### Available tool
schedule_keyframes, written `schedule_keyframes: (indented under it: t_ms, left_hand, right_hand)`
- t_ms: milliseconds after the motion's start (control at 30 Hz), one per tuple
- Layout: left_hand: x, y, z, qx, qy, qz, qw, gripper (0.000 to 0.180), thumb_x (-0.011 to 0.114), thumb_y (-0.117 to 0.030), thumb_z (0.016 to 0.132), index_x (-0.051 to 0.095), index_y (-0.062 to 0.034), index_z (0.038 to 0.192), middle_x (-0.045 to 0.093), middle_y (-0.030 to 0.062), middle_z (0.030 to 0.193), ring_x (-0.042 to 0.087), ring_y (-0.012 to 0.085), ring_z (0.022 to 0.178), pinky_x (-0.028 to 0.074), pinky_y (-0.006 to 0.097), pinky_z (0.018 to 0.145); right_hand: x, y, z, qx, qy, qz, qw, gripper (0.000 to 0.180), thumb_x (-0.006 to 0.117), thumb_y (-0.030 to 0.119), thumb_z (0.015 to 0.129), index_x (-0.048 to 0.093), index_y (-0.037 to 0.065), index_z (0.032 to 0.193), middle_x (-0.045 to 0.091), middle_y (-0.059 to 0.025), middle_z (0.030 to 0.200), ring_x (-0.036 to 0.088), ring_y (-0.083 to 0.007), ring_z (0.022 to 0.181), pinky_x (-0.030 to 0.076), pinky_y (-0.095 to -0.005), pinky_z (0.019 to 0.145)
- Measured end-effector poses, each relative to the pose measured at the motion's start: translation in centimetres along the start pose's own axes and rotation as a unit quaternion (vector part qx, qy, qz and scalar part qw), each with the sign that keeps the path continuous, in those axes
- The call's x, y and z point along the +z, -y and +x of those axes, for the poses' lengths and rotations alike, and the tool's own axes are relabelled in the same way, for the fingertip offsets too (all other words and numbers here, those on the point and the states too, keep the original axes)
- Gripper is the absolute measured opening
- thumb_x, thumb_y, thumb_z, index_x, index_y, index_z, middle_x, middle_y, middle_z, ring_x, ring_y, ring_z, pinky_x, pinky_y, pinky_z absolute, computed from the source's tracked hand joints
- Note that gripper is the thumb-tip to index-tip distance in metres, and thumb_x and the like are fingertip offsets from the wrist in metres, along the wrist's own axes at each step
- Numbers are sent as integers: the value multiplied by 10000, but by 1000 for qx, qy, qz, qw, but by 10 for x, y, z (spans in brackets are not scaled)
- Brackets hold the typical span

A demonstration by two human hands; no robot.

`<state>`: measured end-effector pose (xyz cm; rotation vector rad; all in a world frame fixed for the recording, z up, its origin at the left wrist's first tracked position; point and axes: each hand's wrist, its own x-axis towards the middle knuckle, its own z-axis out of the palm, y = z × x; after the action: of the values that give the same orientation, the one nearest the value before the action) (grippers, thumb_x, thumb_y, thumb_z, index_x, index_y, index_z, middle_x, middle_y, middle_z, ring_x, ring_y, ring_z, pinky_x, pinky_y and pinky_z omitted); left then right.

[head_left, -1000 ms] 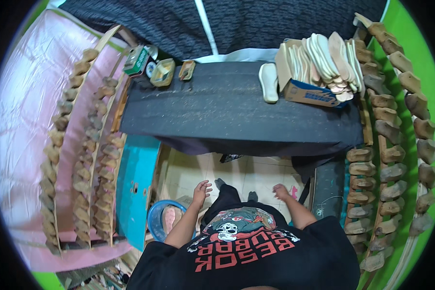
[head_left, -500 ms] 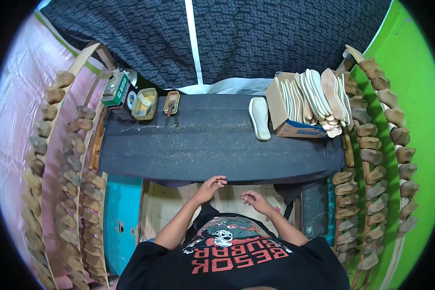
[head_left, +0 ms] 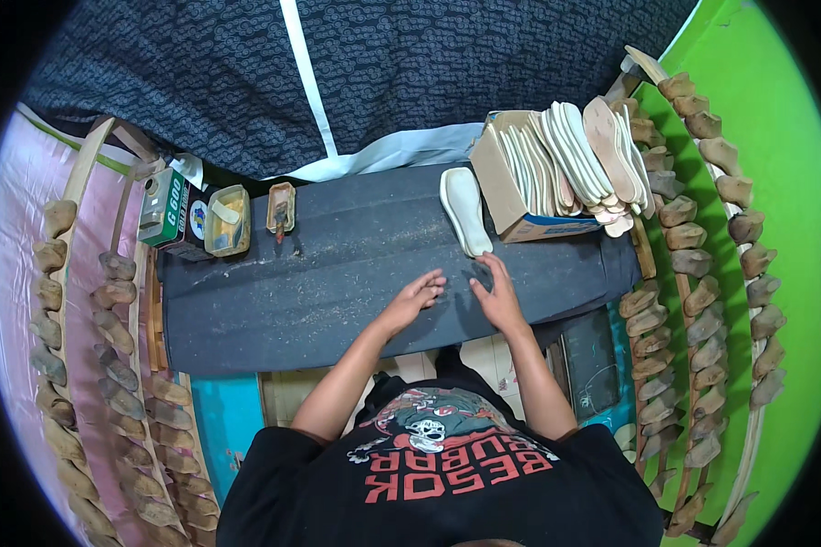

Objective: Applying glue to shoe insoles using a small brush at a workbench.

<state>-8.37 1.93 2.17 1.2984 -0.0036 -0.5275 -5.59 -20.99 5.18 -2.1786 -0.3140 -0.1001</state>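
A stack of pale, sole-shaped insoles lies on the dark cloth of the table. Its narrow near end is close to the fingertips of my right hand, which is open with thumb and fingers apart; whether it touches the insoles I cannot tell. My left hand hovers over the cloth to the left, empty, its fingers stretched out. To the right of the stack, a cardboard box is packed with more insoles, upright and leaning.
At the table's far left stand a green and black tin, a yellowish tub with a pale scraper-like piece, and a small tray with a brush-like tool. Racks of wooden shoe lasts flank both sides. A patterned dark curtain hangs behind.
Both my hands have moved forward from the table's near edge to above the cloth. My right hand has come up to the insoles. The view has shifted and tilted somewhat.
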Motion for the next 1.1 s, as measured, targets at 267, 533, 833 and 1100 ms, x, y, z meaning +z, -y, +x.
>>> schedule_keyframes:
  t_ms: [267,533,833,1100]
  left_hand:
    - [13,-19,127,2,-133,-53,990,745,512,-445,1021,219,-83,1602,417,43,1504,470,167,1196,413,353,996]
    - [12,14,185,-20,-188,-65,980,480,448,-453,1045,511,-127,1392,552,-1,1216,499,164,1050,470,340,866]
    - [37,1,174,10,-246,-61,967,584,383,-369,1066,307,-45,1546,448,133,1482,409,265,1356,321,390,1128]
    - [57,-18,164,98,-262,11,960,474,364,-354,1086,361,-73,1468,459,159,1432,431,258,1326,327,366,1122]
  right_hand:
    - [12,-30,89,-24,32,6,999,524,669,130,884,475,10,1355,352,-276,1526,349,-440,1420,307,-465,1173]
    - [35,-58,97,45,88,-82,992,656,691,238,832,443,-37,1374,356,-272,1472,360,-468,1352,296,-535,1137]
    - [38,-64,88,1,70,-54,996,621,720,204,825,456,4,1350,362,-252,1462,262,-447,1425,195,-610,1146]
    - [17,-52,87,-61,40,13,997,533,720,134,834,471,43,1296,415,-230,1400,411,-409,1325,338,-506,1095]
